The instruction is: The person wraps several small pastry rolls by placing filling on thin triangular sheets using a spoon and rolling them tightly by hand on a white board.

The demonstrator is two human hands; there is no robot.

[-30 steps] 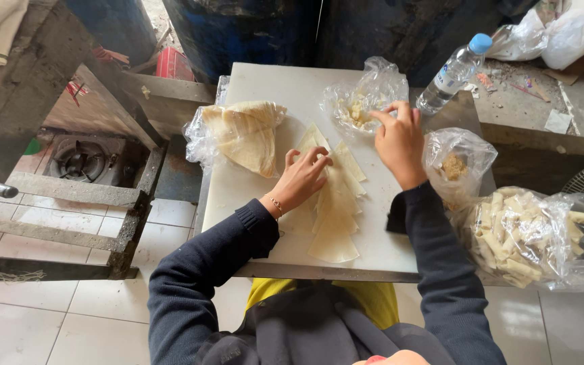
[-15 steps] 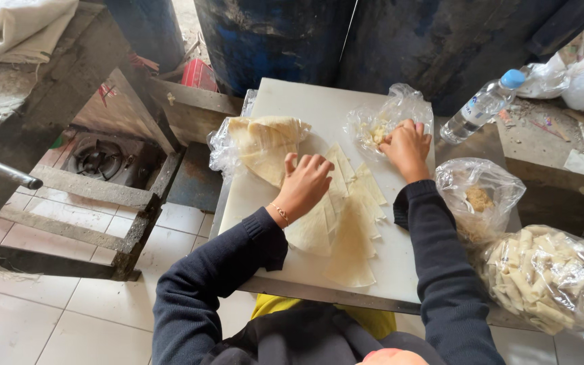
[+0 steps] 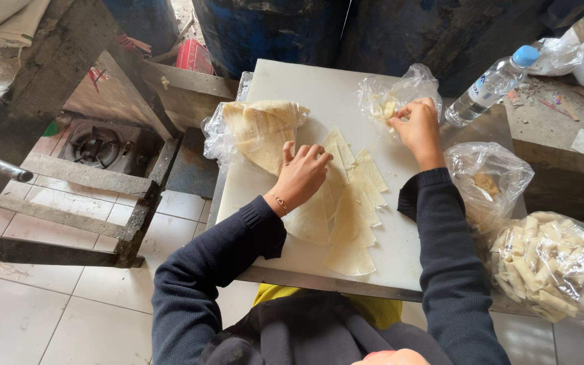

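Note:
On a white cutting board (image 3: 319, 94) lie several thin, pale triangular wrapper sheets (image 3: 353, 216), fanned out and overlapping. My left hand (image 3: 302, 174) rests fingers-down on the top of these sheets, a thin bracelet at the wrist. My right hand (image 3: 417, 125) reaches into a clear plastic bag of pale filling (image 3: 390, 94) at the board's far right, fingers pinched in the filling. A folded stack of wrappers (image 3: 261, 132) sits in an opened plastic bag at the board's far left.
A clear bag of rolled pieces (image 3: 549, 267) and a smaller bag (image 3: 488, 182) stand right of the board. A water bottle (image 3: 491, 84) lies beyond. A gas burner (image 3: 96, 145) sits low at left. Blue drums (image 3: 272, 30) stand behind.
The view has shifted, so the board sits more to the centre. My right hand has stayed in the filling bag with fingers closing; my left hand remains on the wrappers.

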